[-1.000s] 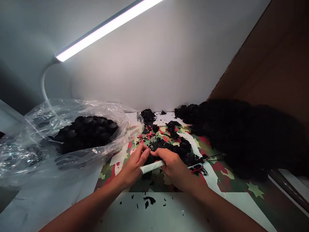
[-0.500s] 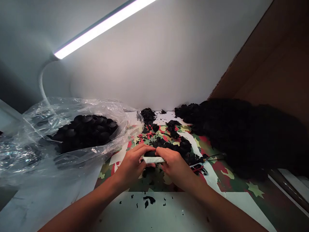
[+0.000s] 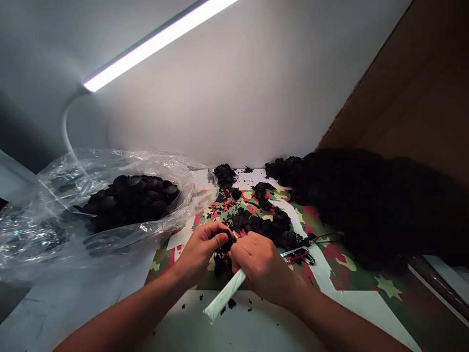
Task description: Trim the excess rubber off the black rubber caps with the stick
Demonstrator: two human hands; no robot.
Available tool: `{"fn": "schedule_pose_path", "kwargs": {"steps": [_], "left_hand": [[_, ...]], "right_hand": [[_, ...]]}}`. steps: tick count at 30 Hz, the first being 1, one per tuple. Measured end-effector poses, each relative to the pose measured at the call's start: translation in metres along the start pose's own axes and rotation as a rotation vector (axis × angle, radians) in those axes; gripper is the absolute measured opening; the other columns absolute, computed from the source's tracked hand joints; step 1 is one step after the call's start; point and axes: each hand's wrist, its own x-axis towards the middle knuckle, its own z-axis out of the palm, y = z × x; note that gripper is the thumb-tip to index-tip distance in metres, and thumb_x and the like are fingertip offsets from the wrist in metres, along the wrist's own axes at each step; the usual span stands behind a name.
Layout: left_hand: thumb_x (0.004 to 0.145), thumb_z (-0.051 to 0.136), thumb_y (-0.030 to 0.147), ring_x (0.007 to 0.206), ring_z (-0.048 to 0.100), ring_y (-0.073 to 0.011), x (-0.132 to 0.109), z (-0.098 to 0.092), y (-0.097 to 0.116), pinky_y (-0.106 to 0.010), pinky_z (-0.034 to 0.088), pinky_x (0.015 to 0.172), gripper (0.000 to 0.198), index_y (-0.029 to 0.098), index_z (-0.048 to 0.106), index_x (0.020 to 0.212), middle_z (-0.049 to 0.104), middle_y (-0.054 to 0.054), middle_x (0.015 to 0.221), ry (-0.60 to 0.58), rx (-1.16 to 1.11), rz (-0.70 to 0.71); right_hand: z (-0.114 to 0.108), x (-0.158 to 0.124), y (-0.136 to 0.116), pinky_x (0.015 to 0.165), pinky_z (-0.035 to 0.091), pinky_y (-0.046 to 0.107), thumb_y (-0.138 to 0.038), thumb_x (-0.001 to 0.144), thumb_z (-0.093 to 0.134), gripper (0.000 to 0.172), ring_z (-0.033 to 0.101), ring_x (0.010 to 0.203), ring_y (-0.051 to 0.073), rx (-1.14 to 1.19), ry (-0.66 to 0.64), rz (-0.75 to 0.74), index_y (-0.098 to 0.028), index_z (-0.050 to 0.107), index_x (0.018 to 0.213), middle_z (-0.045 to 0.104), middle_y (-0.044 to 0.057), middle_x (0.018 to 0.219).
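Note:
Between thumb and fingers, my left hand (image 3: 205, 247) holds a round black piece (image 3: 226, 239). My right hand (image 3: 256, 259) is wrapped round a tool with a pale, wrapped handle (image 3: 225, 296), which points down toward me and to the left. The tool's working end is hidden at the black piece, where the two hands nearly meet. Behind the hands, black scraps (image 3: 252, 220) lie heaped on a camouflage-patterned sheet (image 3: 346, 264). Just right of my right hand lies a red-handled cutting tool (image 3: 298, 254).
At the left, a clear plastic bag (image 3: 157, 164) holds many black discs (image 3: 135, 195). A large dark pile (image 3: 351, 205) fills the right side beside a cardboard panel (image 3: 414, 88). A lit lamp (image 3: 161, 44) hangs above.
My right hand has turned, and the pale handle has swung from lying level between the hands to slanting down left. My left thumb now shows on top of the black piece.

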Motion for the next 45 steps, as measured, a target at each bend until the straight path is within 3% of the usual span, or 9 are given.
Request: {"fn": "schedule_pose_path", "kwargs": {"steps": [5, 10, 14, 18, 25, 30, 33, 37, 45], "left_hand": [[0.066, 0.088, 0.051, 0.053, 0.051, -0.0111, 0.004, -0.005, 0.0, -0.021, 0.039, 0.05, 0.041, 0.015, 0.069, 0.074, 0.063, 0.0, 0.061, 0.178, -0.18, 0.04], [0.067, 0.088, 0.05, 0.06, 0.057, -0.0128, 0.0, -0.007, 0.001, -0.022, 0.044, 0.057, 0.041, 0.015, 0.071, 0.079, 0.068, -0.003, 0.068, 0.08, -0.174, 0.132], [0.065, 0.09, 0.049, 0.064, 0.061, -0.0151, -0.002, -0.004, 0.001, -0.022, 0.045, 0.058, 0.041, 0.017, 0.072, 0.083, 0.07, -0.003, 0.072, 0.033, -0.176, 0.13], [0.065, 0.09, 0.049, 0.072, 0.063, -0.0166, -0.001, -0.002, -0.003, -0.024, 0.048, 0.065, 0.04, 0.018, 0.075, 0.085, 0.074, -0.005, 0.08, 0.02, -0.141, 0.155], [0.08, 0.08, 0.041, 0.1, 0.064, -0.025, -0.002, -0.004, -0.006, -0.033, 0.05, 0.087, 0.032, 0.023, 0.077, 0.106, 0.074, -0.009, 0.109, 0.018, 0.254, 0.334], [0.07, 0.087, 0.021, 0.098, 0.066, -0.024, -0.007, -0.003, 0.008, -0.037, 0.051, 0.09, 0.026, 0.022, 0.078, 0.094, 0.074, -0.007, 0.1, 0.152, 0.681, 0.613], [0.07, 0.087, 0.018, 0.08, 0.067, -0.0191, -0.008, -0.003, 0.012, -0.031, 0.054, 0.076, 0.027, 0.022, 0.078, 0.095, 0.074, -0.003, 0.086, 0.111, 0.583, 0.498], [0.07, 0.088, 0.023, 0.074, 0.068, -0.0157, -0.006, -0.004, 0.009, -0.025, 0.055, 0.069, 0.03, 0.021, 0.079, 0.098, 0.075, -0.003, 0.085, 0.027, 0.123, 0.2], [0.057, 0.096, 0.031, 0.067, 0.064, -0.01, -0.002, 0.003, 0.0, -0.017, 0.051, 0.061, 0.036, 0.017, 0.081, 0.086, 0.074, -0.002, 0.076, 0.078, -0.2, 0.097]], "right_hand": [[0.004, -0.004, -0.007, 0.058, 0.031, 0.033, -0.011, 0.099, 0.038, 0.035, 0.042, 0.054, 0.016, 0.089, -0.016, -0.13, -0.023, 0.049, 0.069, 0.049, -0.001, 0.058], [0.013, -0.006, 0.01, 0.057, 0.035, 0.03, -0.013, 0.093, 0.047, 0.027, 0.044, 0.054, 0.015, 0.089, -0.053, 0.06, -0.022, 0.053, 0.069, 0.051, -0.002, 0.06], [0.011, -0.007, 0.019, 0.062, 0.046, 0.027, -0.025, 0.092, 0.059, 0.013, 0.058, 0.065, 0.014, 0.295, -0.102, 0.226, -0.02, 0.069, 0.085, 0.065, 0.005, 0.088], [0.008, -0.002, 0.013, 0.06, 0.046, 0.026, -0.047, 0.095, 0.061, 0.038, 0.057, 0.064, 0.014, 0.49, 0.046, 0.416, -0.02, 0.065, 0.069, 0.062, 0.004, 0.081], [0.005, 0.007, 0.002, 0.047, 0.027, 0.025, -0.062, 0.09, 0.062, 0.048, 0.03, 0.051, 0.01, 0.909, 0.155, 0.852, -0.019, 0.059, 0.067, 0.039, -0.005, 0.062], [0.003, 0.003, 0.008, 0.045, 0.02, 0.025, -0.066, 0.087, 0.063, 0.052, 0.027, 0.05, 0.009, 1.002, 0.076, 0.911, -0.018, 0.057, 0.065, 0.035, -0.006, 0.058], [0.001, 0.004, 0.008, 0.046, 0.022, 0.025, -0.066, 0.087, 0.062, 0.054, 0.029, 0.052, 0.01, 1.023, 0.091, 0.902, -0.018, 0.056, 0.064, 0.037, -0.004, 0.06], [-0.002, 0.007, 0.003, 0.048, 0.021, 0.025, -0.062, 0.09, 0.061, 0.052, 0.028, 0.053, 0.01, 1.078, 0.115, 0.9, -0.018, 0.057, 0.064, 0.038, -0.004, 0.059], [-0.001, 0.011, -0.001, 0.048, 0.02, 0.024, -0.06, 0.086, 0.068, 0.053, 0.026, 0.054, 0.009, 1.252, 0.203, 0.969, -0.018, 0.05, 0.059, 0.038, -0.005, 0.059]]}}
